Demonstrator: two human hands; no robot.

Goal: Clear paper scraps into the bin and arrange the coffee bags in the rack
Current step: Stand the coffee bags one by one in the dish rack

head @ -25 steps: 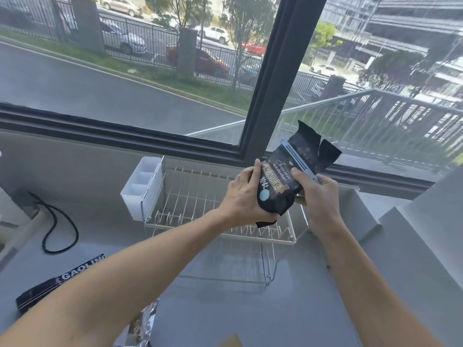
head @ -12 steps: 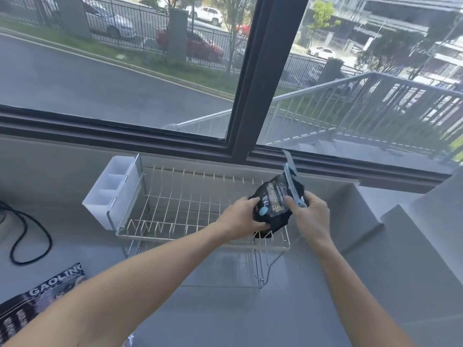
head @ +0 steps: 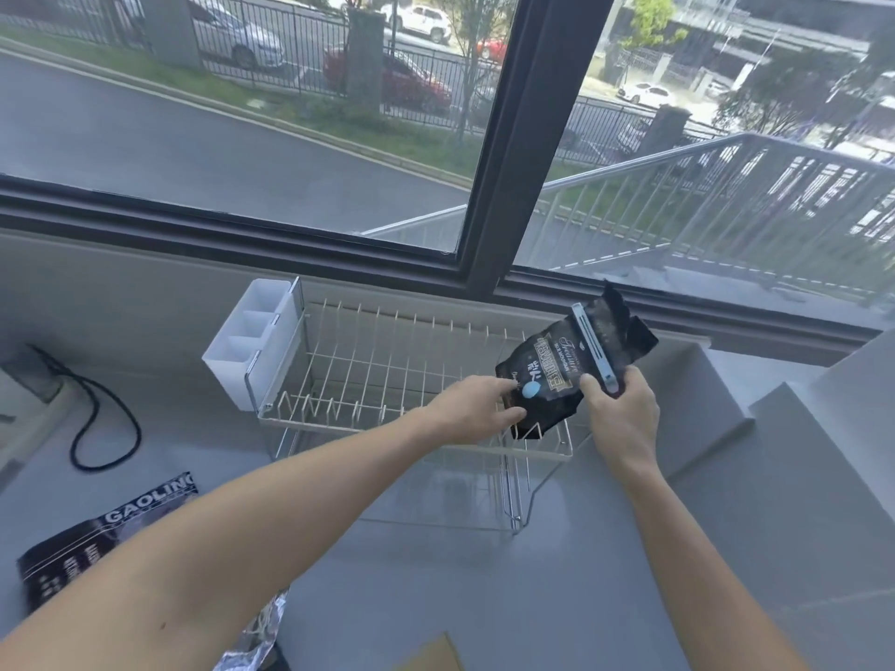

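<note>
Bag (head: 562,375) held over rack (head: 387,380).
Right hand (head: 622,414) grips its clip end; left hand (head: 477,404) loosely open, fingers touching the bag.

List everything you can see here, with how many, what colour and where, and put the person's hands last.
coffee bag: one, black with a pale blue clip, held over the right end of the rack
dish rack: one, white wire, on the counter below the window
cutlery holder: one, white, hung on the rack's left end
GAOLING bag: one, black with white lettering, flat on the counter at lower left
foil scrap: one, silver, at the bottom edge
cable: one, black, looped on the counter at far left
left hand: fingers against the coffee bag's lower left
right hand: fingers gripping the coffee bag at the clip
</note>
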